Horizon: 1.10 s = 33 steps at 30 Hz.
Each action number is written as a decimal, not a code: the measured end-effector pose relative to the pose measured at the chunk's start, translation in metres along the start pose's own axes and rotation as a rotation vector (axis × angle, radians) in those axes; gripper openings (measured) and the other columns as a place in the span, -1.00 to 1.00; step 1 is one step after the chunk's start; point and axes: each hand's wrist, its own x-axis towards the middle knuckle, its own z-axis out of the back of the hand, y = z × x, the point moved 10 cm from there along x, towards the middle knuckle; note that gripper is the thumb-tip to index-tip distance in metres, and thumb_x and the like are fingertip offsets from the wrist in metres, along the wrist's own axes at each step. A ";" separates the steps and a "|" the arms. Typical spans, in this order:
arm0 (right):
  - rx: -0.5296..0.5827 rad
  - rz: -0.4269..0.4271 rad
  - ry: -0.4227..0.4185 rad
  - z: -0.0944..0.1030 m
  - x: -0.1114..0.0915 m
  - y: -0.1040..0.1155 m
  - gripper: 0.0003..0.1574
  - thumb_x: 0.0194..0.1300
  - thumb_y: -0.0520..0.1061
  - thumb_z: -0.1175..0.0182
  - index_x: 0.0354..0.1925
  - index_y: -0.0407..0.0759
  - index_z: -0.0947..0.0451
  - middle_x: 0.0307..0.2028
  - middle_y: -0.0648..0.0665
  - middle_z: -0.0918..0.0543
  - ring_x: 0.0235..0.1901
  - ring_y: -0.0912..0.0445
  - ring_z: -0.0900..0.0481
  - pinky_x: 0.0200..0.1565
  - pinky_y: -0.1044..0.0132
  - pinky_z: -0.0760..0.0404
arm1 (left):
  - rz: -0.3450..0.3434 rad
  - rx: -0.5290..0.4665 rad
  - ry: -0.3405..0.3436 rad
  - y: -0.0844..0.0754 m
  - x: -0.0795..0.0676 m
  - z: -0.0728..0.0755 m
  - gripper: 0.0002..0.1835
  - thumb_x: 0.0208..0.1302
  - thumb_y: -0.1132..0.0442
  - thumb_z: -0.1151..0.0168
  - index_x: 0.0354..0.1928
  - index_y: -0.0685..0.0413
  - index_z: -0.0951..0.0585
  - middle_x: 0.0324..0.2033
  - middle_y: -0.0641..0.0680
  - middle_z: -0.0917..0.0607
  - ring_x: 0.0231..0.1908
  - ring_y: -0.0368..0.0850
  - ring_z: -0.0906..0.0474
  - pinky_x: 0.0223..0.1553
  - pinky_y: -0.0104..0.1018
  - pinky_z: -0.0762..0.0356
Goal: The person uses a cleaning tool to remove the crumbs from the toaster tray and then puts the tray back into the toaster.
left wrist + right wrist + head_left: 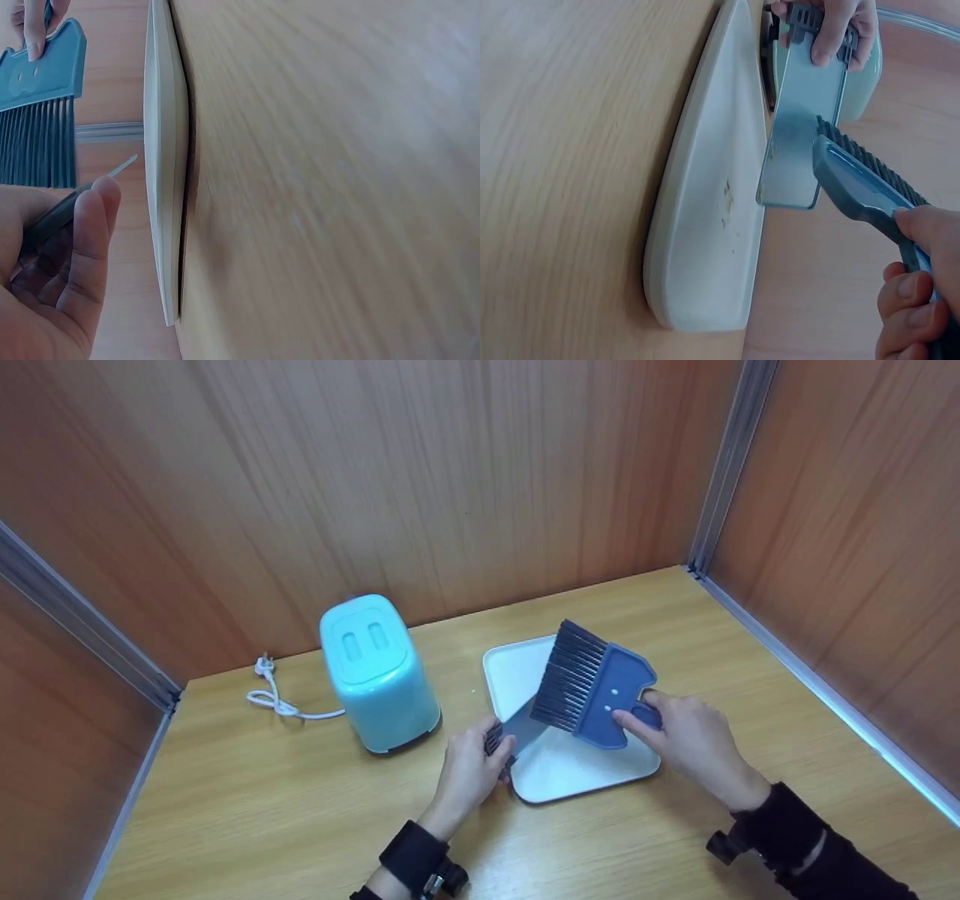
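My left hand (471, 761) grips the dark slotted end of a flat, shiny crumb tray (799, 127), thumb on top. The crumb tray slants over a white serving tray (577, 776). In my right hand (694, 739) is the handle of a blue brush (622, 671) with dark bristles; its thumb lies along the brush head. The bristles are at the crumb tray's surface; whether they touch it I cannot tell. Small brown crumbs (727, 199) lie on the white tray, and specks cling near the crumb tray's free end.
A light-blue toaster (390, 697) with two slot shapes on top stands left of the white tray. Its white cord and plug (274, 701) lie further left on the wooden table (300, 810). Wood-grain panels (465, 495) enclose the back and sides.
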 end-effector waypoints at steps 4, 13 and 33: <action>0.062 0.006 0.005 -0.008 -0.001 0.006 -0.41 0.51 0.29 -0.30 -0.48 -0.04 -0.43 -0.60 0.10 -0.26 -0.61 0.19 -0.27 -0.51 0.39 -0.12 | -0.013 -0.021 0.011 -0.001 -0.001 -0.002 -0.94 0.55 0.27 -0.30 -0.07 0.09 -0.66 -0.34 0.12 -0.79 -0.58 -0.23 -0.68 -0.61 -0.39 -0.68; 0.001 0.057 0.037 -0.022 0.006 0.025 -0.42 0.50 0.33 -0.29 -0.44 -0.06 -0.52 -0.65 0.10 -0.29 -0.63 0.19 -0.32 -0.50 0.39 -0.16 | 0.033 -0.038 -0.011 0.005 -0.003 0.002 -0.96 0.53 0.26 -0.32 -0.11 0.06 -0.65 -0.38 0.12 -0.79 -0.60 -0.21 -0.68 -0.63 -0.37 -0.68; -0.277 0.122 -0.215 0.001 0.005 -0.004 -0.45 0.41 0.23 -0.44 -0.19 -0.27 -0.75 -0.69 0.09 -0.14 -0.75 0.18 -0.15 -0.62 0.35 0.07 | -0.014 -0.033 -0.017 0.002 -0.004 0.000 -0.77 0.55 0.25 -0.30 0.16 0.08 -0.70 -0.16 0.22 -0.85 -0.60 -0.24 -0.70 -0.63 -0.39 -0.67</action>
